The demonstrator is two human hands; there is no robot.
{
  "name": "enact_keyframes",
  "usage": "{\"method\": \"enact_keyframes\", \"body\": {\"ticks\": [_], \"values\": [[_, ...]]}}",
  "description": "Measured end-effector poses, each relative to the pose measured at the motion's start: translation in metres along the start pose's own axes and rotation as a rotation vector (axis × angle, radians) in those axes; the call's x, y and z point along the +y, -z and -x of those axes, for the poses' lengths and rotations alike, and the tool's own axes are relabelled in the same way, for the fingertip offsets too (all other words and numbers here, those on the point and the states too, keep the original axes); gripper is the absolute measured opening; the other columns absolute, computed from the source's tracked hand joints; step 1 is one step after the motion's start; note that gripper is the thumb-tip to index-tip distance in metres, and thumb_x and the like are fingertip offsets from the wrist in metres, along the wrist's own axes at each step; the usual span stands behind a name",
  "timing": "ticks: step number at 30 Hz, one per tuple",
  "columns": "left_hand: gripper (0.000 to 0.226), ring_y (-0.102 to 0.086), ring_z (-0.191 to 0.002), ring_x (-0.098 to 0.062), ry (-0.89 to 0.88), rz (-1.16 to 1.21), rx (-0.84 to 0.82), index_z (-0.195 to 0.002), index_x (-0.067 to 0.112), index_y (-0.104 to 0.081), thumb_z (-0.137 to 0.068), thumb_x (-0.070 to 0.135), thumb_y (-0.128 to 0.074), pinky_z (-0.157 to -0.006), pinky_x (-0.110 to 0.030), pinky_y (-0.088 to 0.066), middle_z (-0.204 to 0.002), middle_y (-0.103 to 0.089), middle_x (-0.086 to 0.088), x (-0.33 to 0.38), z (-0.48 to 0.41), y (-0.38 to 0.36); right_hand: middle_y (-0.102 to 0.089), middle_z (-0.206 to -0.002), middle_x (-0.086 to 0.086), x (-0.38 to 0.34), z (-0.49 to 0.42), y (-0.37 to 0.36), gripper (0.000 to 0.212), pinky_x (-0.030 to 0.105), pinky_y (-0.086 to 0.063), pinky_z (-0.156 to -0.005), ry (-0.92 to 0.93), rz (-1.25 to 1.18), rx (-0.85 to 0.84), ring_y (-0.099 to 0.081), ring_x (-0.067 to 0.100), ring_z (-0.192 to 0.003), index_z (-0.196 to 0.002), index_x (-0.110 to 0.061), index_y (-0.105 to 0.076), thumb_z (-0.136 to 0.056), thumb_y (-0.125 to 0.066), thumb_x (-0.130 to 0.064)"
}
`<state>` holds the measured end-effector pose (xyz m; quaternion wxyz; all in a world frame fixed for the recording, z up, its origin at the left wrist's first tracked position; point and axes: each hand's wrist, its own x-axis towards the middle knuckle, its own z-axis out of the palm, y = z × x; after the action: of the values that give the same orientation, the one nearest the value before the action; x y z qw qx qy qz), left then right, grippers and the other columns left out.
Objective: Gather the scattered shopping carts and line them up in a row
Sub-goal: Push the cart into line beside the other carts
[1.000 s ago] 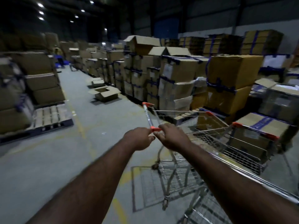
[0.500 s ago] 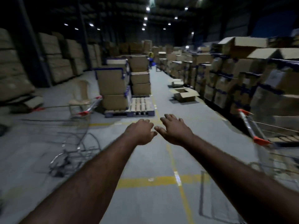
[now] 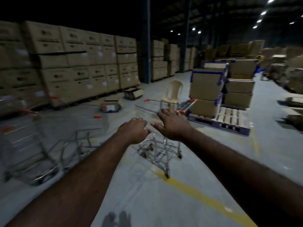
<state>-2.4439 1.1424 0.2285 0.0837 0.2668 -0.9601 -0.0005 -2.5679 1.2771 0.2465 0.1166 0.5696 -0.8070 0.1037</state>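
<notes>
Both arms stretch forward; the left hand [image 3: 133, 130] is loosely curled and empty, the right hand [image 3: 172, 125] flat with fingers spread, before a cart [image 3: 161, 152].

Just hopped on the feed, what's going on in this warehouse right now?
A person is rounding up shopping carts in a warehouse aisle. Both arms are stretched forward, with the left hand and right hand empty, in front of a wire cart standing just ahead. More carts sit blurred on the left, not lined up with it. A plastic chair and a pallet of boxes stand behind.
</notes>
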Motion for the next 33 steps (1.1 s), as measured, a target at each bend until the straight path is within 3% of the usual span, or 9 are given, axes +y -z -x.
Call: {"method": "enact_keyframes", "body": {"ticks": [15,21,25,33], "values": [[0.053,-0.042,-0.133,-0.025,0.386,-0.035,0.004,-0.141,0.018,-0.05,-0.1,0.051,-0.044,-0.102,-0.041,-0.041,-0.146,-0.047,-0.006,-0.235,-0.028,0.004,-0.02,-0.167,0.012,-0.141,-0.233,-0.095,0.073,0.054,-0.012,-0.122,0.345,-0.173,-0.077,-0.014,0.027,-0.154,-0.156,-0.015,-0.031,-0.102,-0.029,-0.063],[0.049,-0.046,-0.129,-0.026,0.54,-0.049,0.047,-0.133,0.017,-0.054,-0.101,0.052,-0.041,-0.1,-0.043,-0.044,-0.14,-0.052,-0.007,-0.331,-0.048,0.015,-0.034,-0.158,0.014,-0.208,-0.339,-0.126,0.069,0.055,-0.022,-0.118,0.532,-0.217,-0.056,-0.023,0.029,-0.149,-0.15,-0.013,-0.039,-0.102,-0.032,-0.062],[0.043,-0.047,-0.126,-0.029,0.648,-0.033,0.038,-0.125,0.015,-0.057,-0.101,0.047,-0.042,-0.098,-0.044,-0.044,-0.133,-0.054,-0.01,-0.396,-0.039,0.017,-0.027,-0.163,0.013,-0.271,-0.382,-0.144,0.071,0.056,-0.014,-0.121,0.653,-0.241,-0.093,-0.018,0.028,-0.152,-0.155,-0.014,-0.034,-0.102,-0.03,-0.062],[0.05,-0.047,-0.131,-0.028,0.795,-0.059,0.054,-0.14,0.014,-0.051,-0.1,0.044,-0.045,-0.103,-0.042,-0.043,-0.144,-0.05,-0.011,-0.542,-0.004,0.011,-0.032,-0.161,0.013,-0.406,-0.462,-0.197,0.075,0.057,-0.019,-0.12,0.8,-0.269,-0.108,-0.023,0.029,-0.15,-0.154,-0.015,-0.037,-0.1,-0.027,-0.066]]}}
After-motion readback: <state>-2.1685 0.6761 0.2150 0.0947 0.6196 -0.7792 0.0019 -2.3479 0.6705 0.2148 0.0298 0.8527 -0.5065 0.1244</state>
